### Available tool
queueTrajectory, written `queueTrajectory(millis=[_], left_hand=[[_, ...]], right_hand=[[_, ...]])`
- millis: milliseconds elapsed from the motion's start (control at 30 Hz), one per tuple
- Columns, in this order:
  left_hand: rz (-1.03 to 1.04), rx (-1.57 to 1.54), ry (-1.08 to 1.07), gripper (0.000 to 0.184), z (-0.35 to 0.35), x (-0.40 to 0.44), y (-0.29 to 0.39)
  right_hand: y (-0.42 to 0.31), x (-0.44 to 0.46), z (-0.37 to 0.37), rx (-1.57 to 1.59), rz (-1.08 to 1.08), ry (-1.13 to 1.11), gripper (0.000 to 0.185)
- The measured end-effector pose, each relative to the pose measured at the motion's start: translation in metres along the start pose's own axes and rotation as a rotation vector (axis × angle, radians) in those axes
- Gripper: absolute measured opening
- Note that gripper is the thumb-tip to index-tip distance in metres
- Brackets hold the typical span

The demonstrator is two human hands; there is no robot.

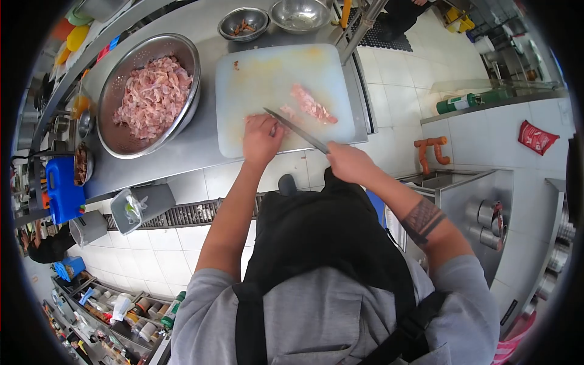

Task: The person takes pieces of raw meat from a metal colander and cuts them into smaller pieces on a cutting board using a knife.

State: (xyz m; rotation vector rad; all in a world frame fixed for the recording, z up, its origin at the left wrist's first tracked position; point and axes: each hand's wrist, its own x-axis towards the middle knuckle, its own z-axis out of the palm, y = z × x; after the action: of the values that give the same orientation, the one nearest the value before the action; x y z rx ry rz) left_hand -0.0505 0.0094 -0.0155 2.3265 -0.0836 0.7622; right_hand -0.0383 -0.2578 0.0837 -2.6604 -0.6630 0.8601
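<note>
My right hand (pixel 350 163) is closed round the handle of a kitchen knife (pixel 298 131), whose blade slants up and left over the white cutting board (pixel 261 85). The knife tip is beside the fingers of my left hand (pixel 263 137). Those fingers are curled down at the board's near edge on a small piece of raw meat (pixel 281 128), mostly hidden under them. To the right of the blade lies a longer strip of raw pink meat (pixel 312 103). A large perforated metal colander (pixel 193 91) to the left holds a heap of cut raw meat (pixel 155 97).
Behind the board on the steel table (pixel 210 146) stand a small metal bowl with scraps (pixel 243 24) and a larger metal bowl (pixel 300 15). Below the table edge are a grey bin (pixel 141 205) and a blue jerrycan (pixel 63 190). Another person (pixel 406 13) stands at the top right.
</note>
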Motion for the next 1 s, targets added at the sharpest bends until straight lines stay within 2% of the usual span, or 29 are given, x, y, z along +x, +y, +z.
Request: queueTrajectory(millis=[100,233,400,667,767,833,967,1000], left_hand=[[0.019,0.019,-0.025,0.012,-0.006,-0.001,0.003],[0.018,0.048,-0.029,0.019,-0.016,-0.005,0.007],[0.04,0.039,-0.048,0.019,-0.012,-0.002,0.004],[0.034,0.005,-0.096,0.017,-0.005,-0.004,-0.008],[0.041,-0.022,-0.07,0.016,-0.013,0.001,-0.003],[0.029,0.011,-0.067,0.015,-0.012,-0.001,-0.008],[-0.002,0.024,-0.041,0.017,-0.007,-0.006,-0.006],[-0.001,0.024,-0.037,0.017,-0.007,-0.006,-0.006]], right_hand=[[0.01,-0.009,-0.017,-0.032,0.054,0.019,0.021],[-0.013,-0.017,-0.028,-0.039,0.046,0.042,0.022],[-0.034,-0.027,-0.02,-0.035,0.047,-0.03,0.021],[-0.048,0.091,0.026,0.039,-0.125,0.059,0.025],[-0.06,0.106,0.021,0.066,-0.241,0.178,0.024],[-0.058,0.091,0.003,-0.005,-0.106,0.053,0.03],[-0.016,0.059,-0.017,-0.095,-0.188,0.143,0.036],[-0.023,0.048,-0.035,-0.042,-0.057,0.114,0.039]])
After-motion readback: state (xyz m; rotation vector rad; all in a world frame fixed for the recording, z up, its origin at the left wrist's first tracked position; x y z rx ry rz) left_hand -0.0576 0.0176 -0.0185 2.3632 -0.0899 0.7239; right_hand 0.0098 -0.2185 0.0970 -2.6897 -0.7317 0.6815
